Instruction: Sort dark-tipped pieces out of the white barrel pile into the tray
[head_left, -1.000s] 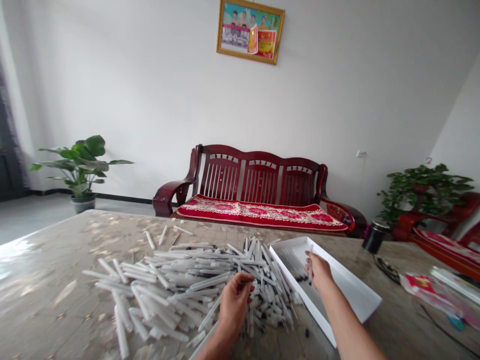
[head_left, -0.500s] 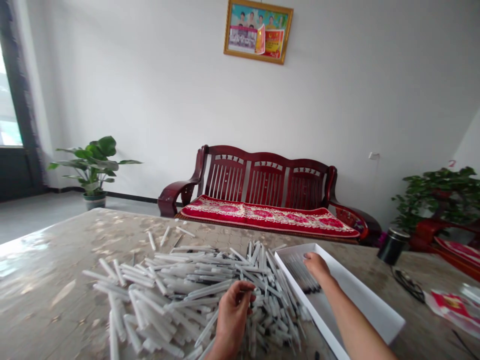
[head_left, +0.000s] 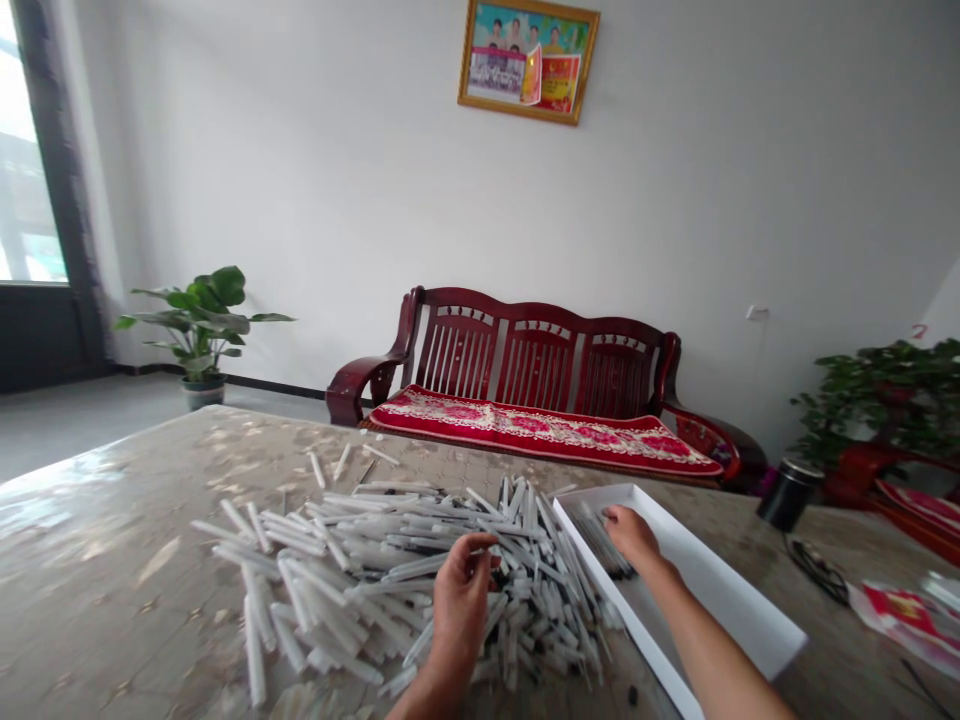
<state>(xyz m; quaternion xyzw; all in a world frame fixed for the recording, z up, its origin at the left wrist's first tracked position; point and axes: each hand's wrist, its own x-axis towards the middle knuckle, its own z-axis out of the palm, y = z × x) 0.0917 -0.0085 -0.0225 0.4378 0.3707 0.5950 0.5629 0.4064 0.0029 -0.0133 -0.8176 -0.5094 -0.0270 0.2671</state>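
Observation:
A big heap of translucent white pens [head_left: 352,570], some with dark parts, lies across the table. Over its right side is my left hand [head_left: 461,590], fingers curled toward the thumb; whatever sits between them is too small to make out. Beside the heap stands a shallow white box [head_left: 720,590]. Inside it, along the left wall, a row of clear pens with dark ends [head_left: 592,540] lies side by side. My right hand [head_left: 634,535] reaches into the box, its fingers closed at the upper end of a pen at the row's right side.
The patterned table [head_left: 135,560] carries a black canister [head_left: 789,495], a dark cable [head_left: 817,570] and a red-and-white plastic packet [head_left: 907,615] at the right. A small black piece [head_left: 632,695] lies near the box. Behind stands a wooden bench [head_left: 536,365].
My left hand has lifted slightly, and its fingers have loosened a little. My right hand stays at the row of pens. The view has shifted slightly left.

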